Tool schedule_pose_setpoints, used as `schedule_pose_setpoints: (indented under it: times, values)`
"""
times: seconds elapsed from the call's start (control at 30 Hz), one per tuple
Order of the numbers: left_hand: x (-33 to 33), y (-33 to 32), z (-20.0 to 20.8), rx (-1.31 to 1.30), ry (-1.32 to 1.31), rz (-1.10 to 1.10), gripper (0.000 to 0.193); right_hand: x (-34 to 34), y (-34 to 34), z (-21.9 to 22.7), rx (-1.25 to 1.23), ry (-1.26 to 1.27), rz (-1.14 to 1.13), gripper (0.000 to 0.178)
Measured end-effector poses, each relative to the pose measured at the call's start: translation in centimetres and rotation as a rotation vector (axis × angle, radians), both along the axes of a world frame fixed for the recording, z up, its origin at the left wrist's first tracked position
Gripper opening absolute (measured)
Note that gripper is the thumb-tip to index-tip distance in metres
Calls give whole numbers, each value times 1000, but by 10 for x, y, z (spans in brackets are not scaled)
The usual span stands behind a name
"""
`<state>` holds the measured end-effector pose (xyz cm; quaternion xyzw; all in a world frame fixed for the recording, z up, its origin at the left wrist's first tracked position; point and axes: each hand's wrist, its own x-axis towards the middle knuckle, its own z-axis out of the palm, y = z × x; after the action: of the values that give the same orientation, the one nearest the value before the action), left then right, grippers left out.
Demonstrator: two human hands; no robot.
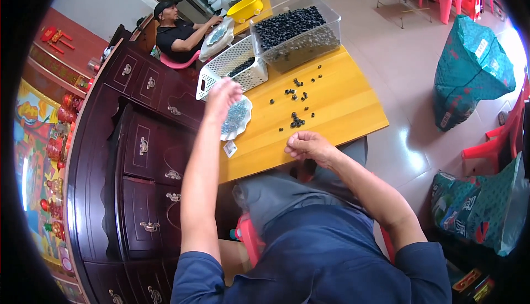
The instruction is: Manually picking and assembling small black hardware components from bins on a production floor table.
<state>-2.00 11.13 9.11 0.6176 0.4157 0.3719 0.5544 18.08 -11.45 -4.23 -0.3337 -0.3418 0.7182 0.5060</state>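
In the head view, the left hand [223, 97], blurred, is above the white plate [229, 136] of bluish pieces [236, 117], beside the white basket [255, 78]; I cannot tell its grip's state. The right hand [310, 148] has a narrow grip, contents unclear, near clustered black parts [297, 122] on the yellow surface [345, 100]. More black parts fill the clear bin [306, 56].
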Motion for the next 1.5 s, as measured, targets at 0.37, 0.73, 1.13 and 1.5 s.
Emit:
schedule_pose_setpoints:
  times: [0.37,0.73,1.13,1.5]
  values:
    - [25,-67,-89,542,782,-149,25,12,4,0,-28,-4,-95,13]
    - [80,-98,-103,775,827,-134,22,29,5,-3,-67,278,-534,11]
    - [89,-100,-85,694,660,-173,15,25,8,-3,-104,268,-536,16]
    - [106,-133,-54,647,600,-428,19,28,12,-13,-91,171,-451,19]
